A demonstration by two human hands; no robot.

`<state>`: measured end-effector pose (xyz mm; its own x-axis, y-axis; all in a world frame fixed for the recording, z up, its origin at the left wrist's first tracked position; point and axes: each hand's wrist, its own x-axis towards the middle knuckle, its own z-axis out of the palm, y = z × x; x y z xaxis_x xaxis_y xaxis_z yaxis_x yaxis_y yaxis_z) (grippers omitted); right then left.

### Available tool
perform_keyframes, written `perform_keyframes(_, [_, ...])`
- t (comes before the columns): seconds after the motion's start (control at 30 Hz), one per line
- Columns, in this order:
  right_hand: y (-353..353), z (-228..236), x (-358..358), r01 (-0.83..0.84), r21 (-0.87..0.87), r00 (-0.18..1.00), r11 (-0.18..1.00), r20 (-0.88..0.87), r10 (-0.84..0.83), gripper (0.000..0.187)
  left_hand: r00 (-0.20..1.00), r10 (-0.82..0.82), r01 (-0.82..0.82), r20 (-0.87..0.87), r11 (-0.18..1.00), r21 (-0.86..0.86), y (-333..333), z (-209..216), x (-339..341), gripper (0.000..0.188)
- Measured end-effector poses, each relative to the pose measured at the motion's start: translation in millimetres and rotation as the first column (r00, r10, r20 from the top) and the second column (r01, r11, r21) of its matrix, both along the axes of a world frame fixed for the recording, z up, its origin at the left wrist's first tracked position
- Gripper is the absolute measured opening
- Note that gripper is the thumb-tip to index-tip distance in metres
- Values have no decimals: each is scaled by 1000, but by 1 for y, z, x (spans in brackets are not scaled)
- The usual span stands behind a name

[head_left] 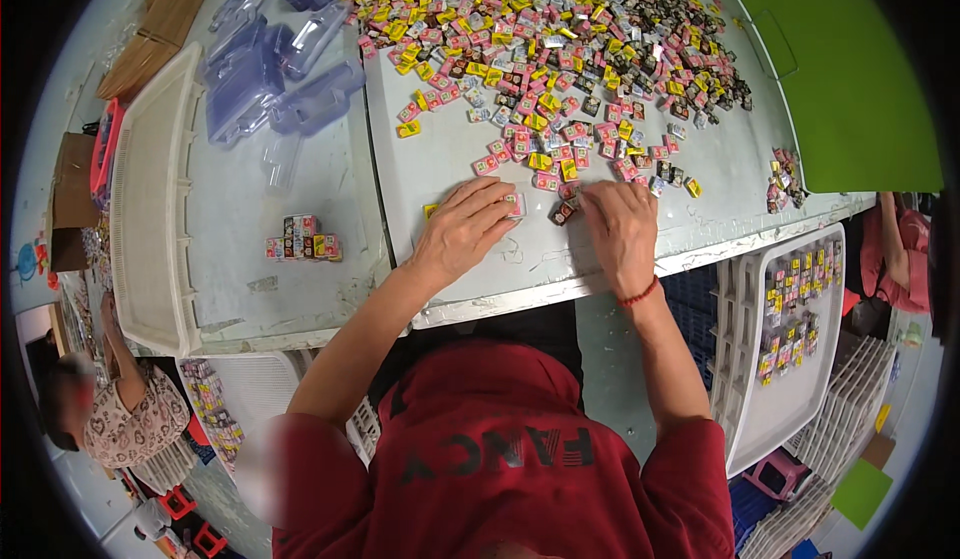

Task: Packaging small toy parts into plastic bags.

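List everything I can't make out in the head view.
- Under the left hand: how many boxes it covers; its fingers hide them.
- Right hand: fingertip contact with the dark box; the hand blocks it.
- Box pile: far end, cut off by the top edge.
- Co-worker at right: partly lost beyond the dark rim.

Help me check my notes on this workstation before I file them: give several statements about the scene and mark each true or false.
1. Small packets lie heaped toward the far side of the table. True.
2. The red bracelet is on the left wrist. False: the red bracelet is on the right wrist.
3. The backs of the left hand and right hand face the camera. True.
4. The translucent plastic pieces lie to the right of the heap. False: the plastic pieces lie to its left.
5. A cluster of packets sits apart from the heap, to the left. True.
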<state>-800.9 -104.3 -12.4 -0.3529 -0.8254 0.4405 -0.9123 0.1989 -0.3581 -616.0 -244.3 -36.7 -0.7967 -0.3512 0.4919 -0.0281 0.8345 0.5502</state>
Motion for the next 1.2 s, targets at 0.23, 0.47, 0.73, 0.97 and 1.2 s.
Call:
perform_keyframes(0.23, [-39, 2, -10, 114, 246, 993, 963, -41, -107, 17, 991, 132, -131, -21, 991, 26, -12, 27, 16, 26])
perform_keyframes(0.47, [-40, -1, -12, 124, 171, 985, 977, -139, -101, 18, 960, 278, -275, -19, 957, 94, -41, 31, 42, 24])
perform_keyframes(0.73, [-23, 26, 40, -31, 63, 979, 998, 201, 18, 18, 987, -33, 59, 158, 985, -165, -9, 11, 19, 47])
perform_keyframes(0.97, [-24, 6, 59, 28, 74, 986, 997, 164, -40, 18, 977, -60, 103, 203, 973, -207, -13, -2, 9, 50])
perform_keyframes(1.2, [-35, 1, 70, 47, 24, 999, 999, 20, -48, 19, 978, -54, 88, 200, 982, -165, -13, -2, 10, 52])
